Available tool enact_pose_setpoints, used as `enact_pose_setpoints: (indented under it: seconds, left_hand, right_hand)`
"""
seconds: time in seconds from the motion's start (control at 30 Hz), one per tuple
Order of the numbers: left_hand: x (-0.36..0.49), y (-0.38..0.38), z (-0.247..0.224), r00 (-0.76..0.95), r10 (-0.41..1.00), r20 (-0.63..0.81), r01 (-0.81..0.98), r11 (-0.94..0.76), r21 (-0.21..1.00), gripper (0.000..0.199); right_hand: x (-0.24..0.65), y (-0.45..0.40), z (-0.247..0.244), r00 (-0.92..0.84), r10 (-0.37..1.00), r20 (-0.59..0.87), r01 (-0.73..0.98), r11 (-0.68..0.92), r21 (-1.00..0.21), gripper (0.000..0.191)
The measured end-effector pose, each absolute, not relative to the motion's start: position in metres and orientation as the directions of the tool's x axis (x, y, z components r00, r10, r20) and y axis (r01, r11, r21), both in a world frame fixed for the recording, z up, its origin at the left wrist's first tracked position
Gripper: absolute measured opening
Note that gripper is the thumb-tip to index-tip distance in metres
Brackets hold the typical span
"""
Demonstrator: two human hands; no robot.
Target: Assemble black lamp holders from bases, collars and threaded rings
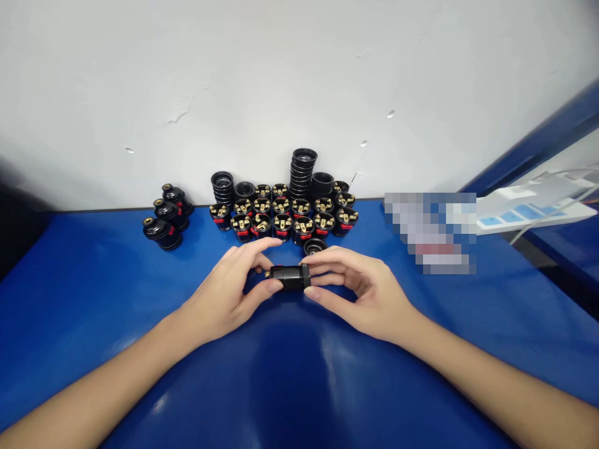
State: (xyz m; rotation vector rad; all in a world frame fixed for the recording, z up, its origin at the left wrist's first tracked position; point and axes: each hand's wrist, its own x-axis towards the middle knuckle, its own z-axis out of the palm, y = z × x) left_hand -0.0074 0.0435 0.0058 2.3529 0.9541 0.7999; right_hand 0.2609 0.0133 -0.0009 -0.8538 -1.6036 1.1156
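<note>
Between my two hands a black cylindrical lamp holder lies sideways above the blue table. My left hand grips its left end, where brass terminals and a bit of red show. The fingers of my right hand close on the wider black rim at its right end. Just behind my right fingertips stands a black threaded ring, partly covered by the hand. Several black lamp-holder bodies with brass terminals and red switches stand upright in rows behind my hands.
A tall stack of black rings and a shorter ring stack stand by the white wall. Closed lamp holders with brass necks form a row at left. On the right lie a pixelated item and a white power strip with cables.
</note>
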Motion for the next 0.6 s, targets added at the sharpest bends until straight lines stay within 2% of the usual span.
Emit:
enact_pose_setpoints:
  seconds: [0.03, 0.1, 0.23, 0.3, 0.37, 0.43, 0.5, 0.6]
  left_hand:
    - [-0.007, 0.043, 0.007, 0.587, 0.741, 0.326, 0.472, -0.641, 0.605, 0.046]
    - [-0.006, 0.042, 0.006, 0.575, 0.745, 0.338, 0.472, -0.639, 0.607, 0.048]
    - [-0.005, 0.044, 0.0, 0.513, 0.689, 0.512, 0.367, -0.715, 0.595, 0.083]
    - [-0.005, 0.045, 0.0, 0.508, 0.665, 0.548, 0.34, -0.739, 0.582, 0.094]
    - [-0.006, 0.044, 0.003, 0.552, 0.682, 0.48, 0.345, -0.711, 0.613, 0.086]
    - [-0.005, 0.042, 0.008, 0.598, 0.709, 0.373, 0.375, -0.66, 0.651, 0.058]
    - [-0.004, 0.04, 0.012, 0.609, 0.731, 0.307, 0.415, -0.624, 0.662, 0.041]
    - [-0.003, 0.039, 0.011, 0.604, 0.736, 0.305, 0.419, -0.619, 0.664, 0.039]
  right_hand:
    - [0.261, 0.013, -0.001, -0.286, 0.904, 0.316, 0.019, 0.335, -0.942, 0.033]
    - [0.261, 0.014, -0.002, -0.288, 0.904, 0.315, 0.022, 0.335, -0.942, 0.033]
    - [0.262, 0.015, -0.002, -0.283, 0.911, 0.3, 0.009, 0.315, -0.949, 0.033]
    - [0.262, 0.015, -0.001, -0.287, 0.913, 0.29, 0.01, 0.305, -0.952, 0.033]
    - [0.261, 0.015, 0.0, -0.295, 0.91, 0.292, 0.008, 0.307, -0.952, 0.033]
    - [0.26, 0.014, 0.001, -0.303, 0.903, 0.305, -0.003, 0.319, -0.948, 0.032]
    - [0.26, 0.013, 0.001, -0.308, 0.897, 0.318, -0.005, 0.332, -0.943, 0.032]
    - [0.261, 0.013, 0.0, -0.31, 0.894, 0.322, 0.008, 0.342, -0.94, 0.032]
